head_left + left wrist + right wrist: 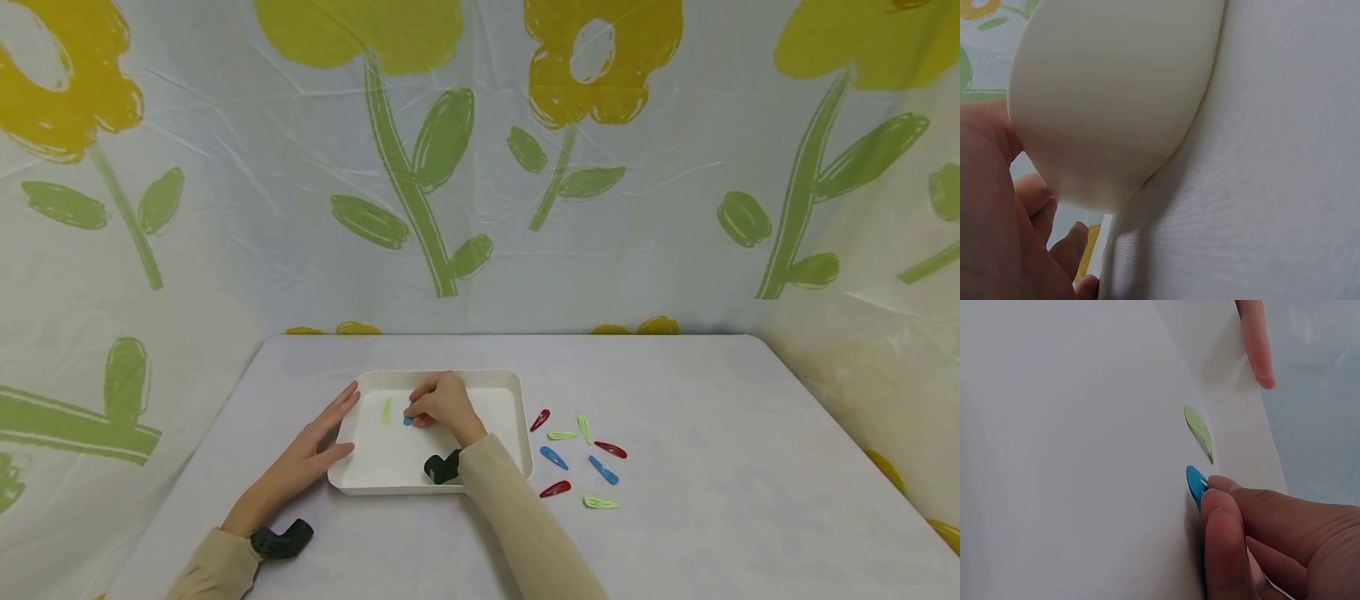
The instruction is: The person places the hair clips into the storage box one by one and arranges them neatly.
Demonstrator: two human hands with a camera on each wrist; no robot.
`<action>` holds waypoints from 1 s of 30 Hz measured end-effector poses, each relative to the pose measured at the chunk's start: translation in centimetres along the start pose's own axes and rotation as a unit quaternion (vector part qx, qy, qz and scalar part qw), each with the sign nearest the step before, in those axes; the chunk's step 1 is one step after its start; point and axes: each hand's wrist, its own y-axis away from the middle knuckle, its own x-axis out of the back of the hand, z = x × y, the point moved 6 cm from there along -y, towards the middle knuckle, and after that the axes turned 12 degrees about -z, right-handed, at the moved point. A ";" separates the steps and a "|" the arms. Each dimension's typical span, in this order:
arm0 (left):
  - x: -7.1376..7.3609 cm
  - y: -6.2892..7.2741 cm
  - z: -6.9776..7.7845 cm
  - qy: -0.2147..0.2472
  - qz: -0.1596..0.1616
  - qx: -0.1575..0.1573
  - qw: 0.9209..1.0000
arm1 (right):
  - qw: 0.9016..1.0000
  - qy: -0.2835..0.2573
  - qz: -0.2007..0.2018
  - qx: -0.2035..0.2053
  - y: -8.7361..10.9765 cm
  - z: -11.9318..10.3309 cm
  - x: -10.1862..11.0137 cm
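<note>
The left hand (307,452) lies along the left edge of the white tray (390,468), fingers stretched out toward its far-left corner and thumb nearer the near-left one; it touches the rim without gripping anything, probably to keep the tray from sliding. Inside, near the left wall, the light green clip (386,412) lies by itself, its long axis running between the near and far edges, narrow tip toward the far edge and broad end toward the near edge. Just right of it, over the tray floor, is the blue clip (1195,480) — broad end showing, pointed toward the near edge, its axis seemingly close to the green one's. The right hand (444,404) pinches its other end between thumb and fingers, a hold that likely leaves the broad end free and its direction easy to steer; whether the clip fully rests on the floor I cannot tell. Off the tray's right edge, on the table (697,433), lie eight more clips (601,502) in mixed directions: the red clip (540,420) nearest the rim slants far-right to near-left, the two loose blue clips (553,457) slant far-left to near-right — perhaps placed there for easy reach of the right hand
</note>
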 end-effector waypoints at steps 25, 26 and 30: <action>0.0 0.0 -0.2 -0.002 0.004 -0.009 1.000 | 1.000 0.025 -0.019 -0.004 0.3 -0.4 -0.1; 0.0 0.0 -0.2 -0.003 0.004 -0.008 1.000 | 0.999 0.027 -0.018 -0.004 0.3 -0.4 -0.1; 0.0 0.0 -0.1 0.001 0.003 -0.009 1.000 | 0.999 0.032 -0.014 -0.011 0.3 -0.5 -0.1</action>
